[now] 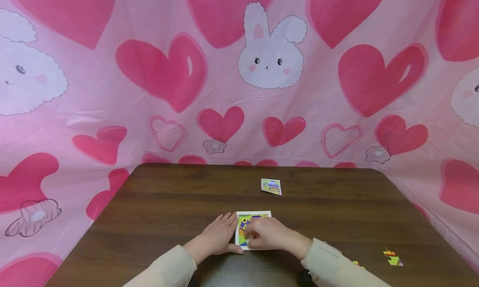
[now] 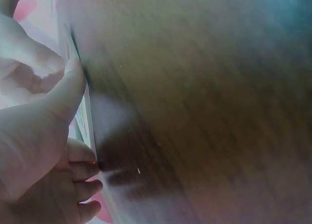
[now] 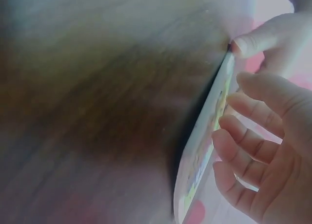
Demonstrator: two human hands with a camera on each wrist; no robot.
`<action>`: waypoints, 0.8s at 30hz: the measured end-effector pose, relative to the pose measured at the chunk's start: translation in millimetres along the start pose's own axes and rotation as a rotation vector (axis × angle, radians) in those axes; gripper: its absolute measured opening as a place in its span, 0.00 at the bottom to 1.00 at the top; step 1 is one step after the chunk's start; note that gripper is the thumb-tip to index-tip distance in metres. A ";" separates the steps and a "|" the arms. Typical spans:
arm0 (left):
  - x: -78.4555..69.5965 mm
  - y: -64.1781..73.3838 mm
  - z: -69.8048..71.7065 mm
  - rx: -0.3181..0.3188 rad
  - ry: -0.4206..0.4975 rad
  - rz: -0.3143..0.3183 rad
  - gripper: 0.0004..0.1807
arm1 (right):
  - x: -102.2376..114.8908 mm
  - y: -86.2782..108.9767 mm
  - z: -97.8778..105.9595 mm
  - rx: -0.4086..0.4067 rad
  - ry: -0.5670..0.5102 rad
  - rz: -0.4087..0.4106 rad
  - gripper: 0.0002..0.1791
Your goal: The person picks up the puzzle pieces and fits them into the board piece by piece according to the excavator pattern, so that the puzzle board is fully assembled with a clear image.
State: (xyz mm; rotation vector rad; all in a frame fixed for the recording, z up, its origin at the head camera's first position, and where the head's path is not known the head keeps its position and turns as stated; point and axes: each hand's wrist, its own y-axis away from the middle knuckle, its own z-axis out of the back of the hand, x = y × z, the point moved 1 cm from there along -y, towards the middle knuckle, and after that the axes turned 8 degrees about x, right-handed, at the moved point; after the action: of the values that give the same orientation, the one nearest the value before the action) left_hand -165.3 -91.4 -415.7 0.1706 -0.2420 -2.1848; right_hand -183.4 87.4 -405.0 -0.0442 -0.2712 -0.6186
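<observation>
In the head view a white-framed jigsaw puzzle (image 1: 241, 239) with a green, orange and purple picture lies on the table in front of me. My left hand (image 1: 218, 236) rests at its left side, fingers stretched along that edge and thumb at the near left corner. The left wrist view shows that thumb (image 2: 73, 83) against the frame. Over the puzzle's right half my right hand (image 1: 267, 233) bends its fingers down, fingertips at the picture, hiding much of it. In the right wrist view its fingers (image 3: 243, 136) are loosely bent beside the frame, with no piece visible between them.
A small picture card (image 1: 271, 186) lies farther back on the brown wooden table (image 1: 179, 195). Loose puzzle pieces (image 1: 393, 258) lie at the right, and another piece (image 1: 357, 263) peeks out beside the right sleeve. A pink heart-patterned cloth (image 1: 224, 95) hangs behind the table.
</observation>
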 end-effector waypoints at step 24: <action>1.0 -1.2 -1.0 0.029 0.026 0.013 0.49 | -60.7 108.8 38.5 -0.135 -0.196 -0.125 0.13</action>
State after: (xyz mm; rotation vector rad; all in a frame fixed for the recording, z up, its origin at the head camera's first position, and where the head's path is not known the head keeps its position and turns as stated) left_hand -166.6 -91.6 -417.0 0.2130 -0.2601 -2.1654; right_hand -177.1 215.1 -379.6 -0.2203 -0.4236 -0.7581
